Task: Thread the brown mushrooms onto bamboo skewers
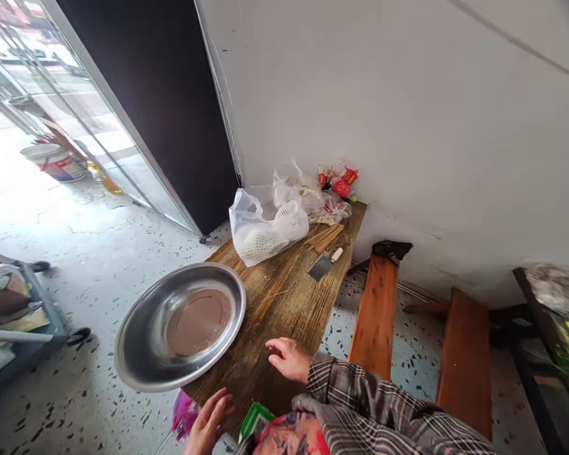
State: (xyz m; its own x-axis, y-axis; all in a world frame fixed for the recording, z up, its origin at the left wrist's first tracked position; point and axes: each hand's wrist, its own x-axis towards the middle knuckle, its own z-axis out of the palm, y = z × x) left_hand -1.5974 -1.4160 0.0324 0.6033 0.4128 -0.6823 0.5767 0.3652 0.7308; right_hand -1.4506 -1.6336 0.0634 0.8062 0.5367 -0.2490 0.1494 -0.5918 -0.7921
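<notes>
My right hand is over the near part of the wooden table, fingers stretched out and holding nothing. Lower down, my left hand is at the table's near left edge, its fingers apart with nothing in them. A large round metal basin sits on the left side, its rim overhanging the table edge; its bottom looks brown, and I cannot tell whether that is liquid. Beyond my right hand lies a cleaver with a pale handle. A bundle of thin wooden sticks is just behind the cleaver.
White plastic bags with foam-netted contents stand on the table's far half, near red packets. A pink-purple item and a green-edged item are close to me. Wooden benches stand right; a cart stands left.
</notes>
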